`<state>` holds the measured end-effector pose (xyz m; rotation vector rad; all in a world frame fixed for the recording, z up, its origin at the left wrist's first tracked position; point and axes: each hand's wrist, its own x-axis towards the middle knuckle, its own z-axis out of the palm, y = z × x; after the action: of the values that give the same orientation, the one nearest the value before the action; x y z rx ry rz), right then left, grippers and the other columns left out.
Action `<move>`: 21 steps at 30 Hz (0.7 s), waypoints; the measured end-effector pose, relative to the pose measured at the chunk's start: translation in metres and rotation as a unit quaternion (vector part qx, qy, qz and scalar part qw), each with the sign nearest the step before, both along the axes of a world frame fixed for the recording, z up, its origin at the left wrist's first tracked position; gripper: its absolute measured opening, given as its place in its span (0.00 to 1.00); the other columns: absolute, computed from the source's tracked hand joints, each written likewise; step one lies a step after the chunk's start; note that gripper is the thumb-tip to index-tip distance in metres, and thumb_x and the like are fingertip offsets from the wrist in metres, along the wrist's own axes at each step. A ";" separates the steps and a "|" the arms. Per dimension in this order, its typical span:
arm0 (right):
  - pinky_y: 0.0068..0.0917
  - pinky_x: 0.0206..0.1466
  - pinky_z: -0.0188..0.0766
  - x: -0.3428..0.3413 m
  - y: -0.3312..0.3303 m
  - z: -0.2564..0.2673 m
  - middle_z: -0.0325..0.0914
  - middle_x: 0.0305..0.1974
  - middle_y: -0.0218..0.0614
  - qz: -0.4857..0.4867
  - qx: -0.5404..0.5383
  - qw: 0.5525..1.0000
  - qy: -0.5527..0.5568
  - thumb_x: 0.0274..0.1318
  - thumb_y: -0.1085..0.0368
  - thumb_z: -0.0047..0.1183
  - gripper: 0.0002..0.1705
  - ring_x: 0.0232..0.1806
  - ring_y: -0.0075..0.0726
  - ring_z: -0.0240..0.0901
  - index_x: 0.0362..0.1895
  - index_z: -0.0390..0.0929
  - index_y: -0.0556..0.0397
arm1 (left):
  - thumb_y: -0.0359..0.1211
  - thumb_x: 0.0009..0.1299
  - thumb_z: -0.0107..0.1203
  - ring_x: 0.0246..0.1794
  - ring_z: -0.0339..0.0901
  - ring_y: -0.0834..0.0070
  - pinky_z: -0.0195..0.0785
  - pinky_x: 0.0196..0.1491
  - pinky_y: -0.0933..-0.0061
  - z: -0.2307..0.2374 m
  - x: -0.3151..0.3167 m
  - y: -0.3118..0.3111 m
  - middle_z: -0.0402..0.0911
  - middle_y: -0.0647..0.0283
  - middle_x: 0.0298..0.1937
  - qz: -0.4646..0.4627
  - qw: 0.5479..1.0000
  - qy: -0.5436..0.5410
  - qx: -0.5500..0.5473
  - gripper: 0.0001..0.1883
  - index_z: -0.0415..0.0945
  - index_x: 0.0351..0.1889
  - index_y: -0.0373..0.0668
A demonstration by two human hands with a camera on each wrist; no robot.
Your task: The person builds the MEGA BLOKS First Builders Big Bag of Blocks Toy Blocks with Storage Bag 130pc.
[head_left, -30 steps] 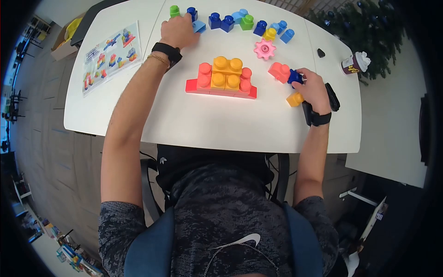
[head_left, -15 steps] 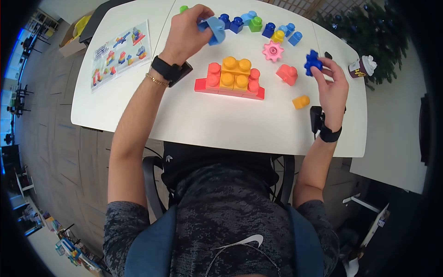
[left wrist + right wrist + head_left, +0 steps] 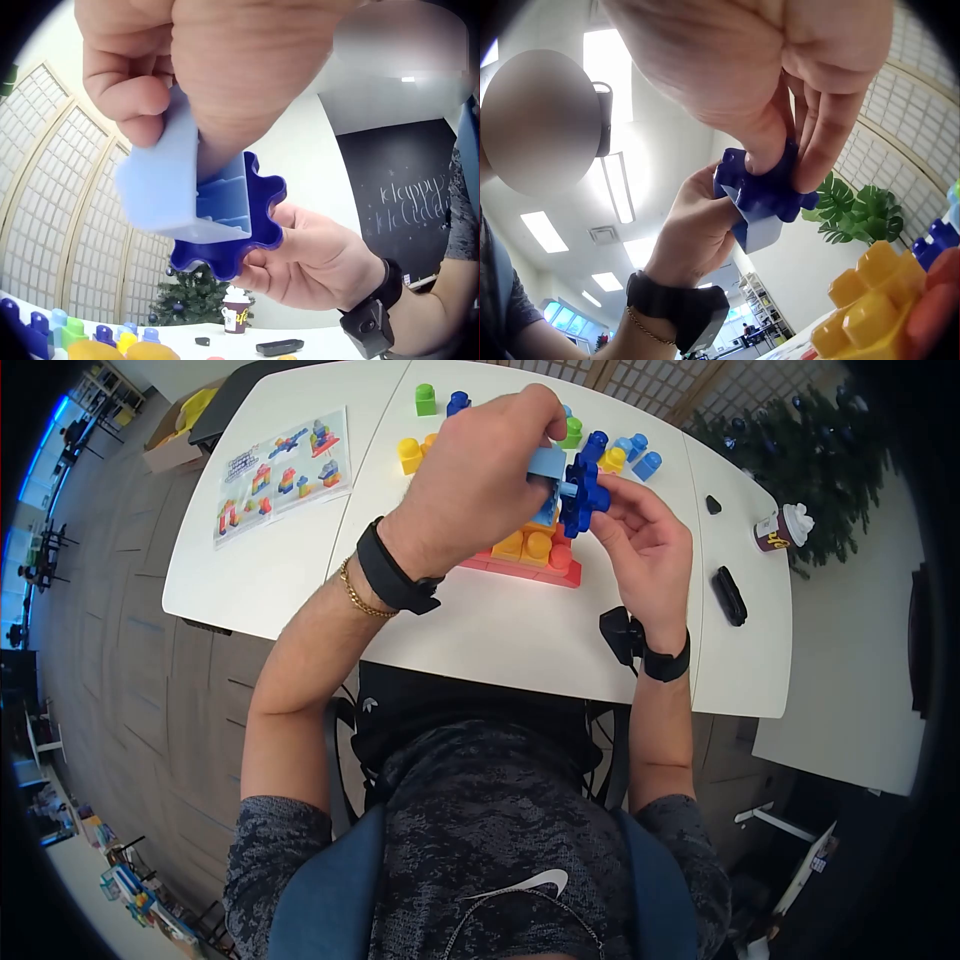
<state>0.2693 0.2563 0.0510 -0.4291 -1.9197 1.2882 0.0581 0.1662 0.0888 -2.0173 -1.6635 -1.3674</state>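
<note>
Pinching the pale block (image 3: pixel 546 464), the left hand (image 3: pixel 485 468) holds it raised over the table (image 3: pixel 500 630). The right hand (image 3: pixel 648 545) pinches the blue gear (image 3: pixel 583 505), which touches the right side of the block. The build (image 3: pixel 537 549) stands near them

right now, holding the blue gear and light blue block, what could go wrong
The blue gear might slip or twist, as the right hand merely pinches it. A crooked push could tilt the light blue block in the left hand. If dropped, either piece could hit the red-and-yellow stack below.
</note>
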 end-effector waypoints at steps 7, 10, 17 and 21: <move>0.26 0.61 0.83 0.000 -0.004 -0.005 0.88 0.51 0.43 -0.015 -0.032 0.999 0.026 0.71 0.78 0.62 0.21 0.52 0.29 0.87 0.65 0.79 0.68 | 0.17 0.57 0.67 0.41 0.86 0.47 0.80 0.42 0.55 -0.006 0.006 0.000 0.85 0.48 0.40 0.012 0.999 0.045 0.019 0.21 0.73 0.48 0.36; 0.25 0.60 0.84 -0.002 -0.005 -0.008 0.88 0.51 0.43 -0.012 -0.025 1.000 0.014 0.70 0.78 0.63 0.21 0.51 0.29 0.88 0.65 0.79 0.68 | 0.18 0.59 0.68 0.43 0.88 0.51 0.82 0.43 0.59 -0.007 0.010 -0.001 0.87 0.53 0.43 0.053 0.997 0.045 -0.034 0.22 0.75 0.50 0.41; 0.25 0.56 0.86 -0.003 -0.013 -0.007 0.86 0.48 0.41 -0.061 0.036 0.997 -0.022 0.65 0.79 0.67 0.18 0.49 0.30 0.89 0.58 0.83 0.69 | 0.19 0.59 0.67 0.40 0.87 0.51 0.80 0.40 0.58 -0.017 0.014 -0.003 0.86 0.53 0.43 0.038 0.996 0.072 -0.021 0.21 0.75 0.50 0.41; 0.26 0.56 0.86 0.000 -0.016 -0.001 0.85 0.48 0.42 -0.074 0.043 0.996 -0.021 0.64 0.78 0.68 0.19 0.47 0.30 0.89 0.58 0.84 0.67 | 0.20 0.57 0.68 0.38 0.86 0.54 0.79 0.38 0.61 -0.021 0.017 -0.004 0.84 0.56 0.40 0.012 0.999 0.029 0.015 0.20 0.76 0.47 0.41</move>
<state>0.2693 0.2404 0.0502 -0.5476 -1.9318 1.1060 0.0750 0.1622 0.0674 -1.9945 -1.6286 -1.3036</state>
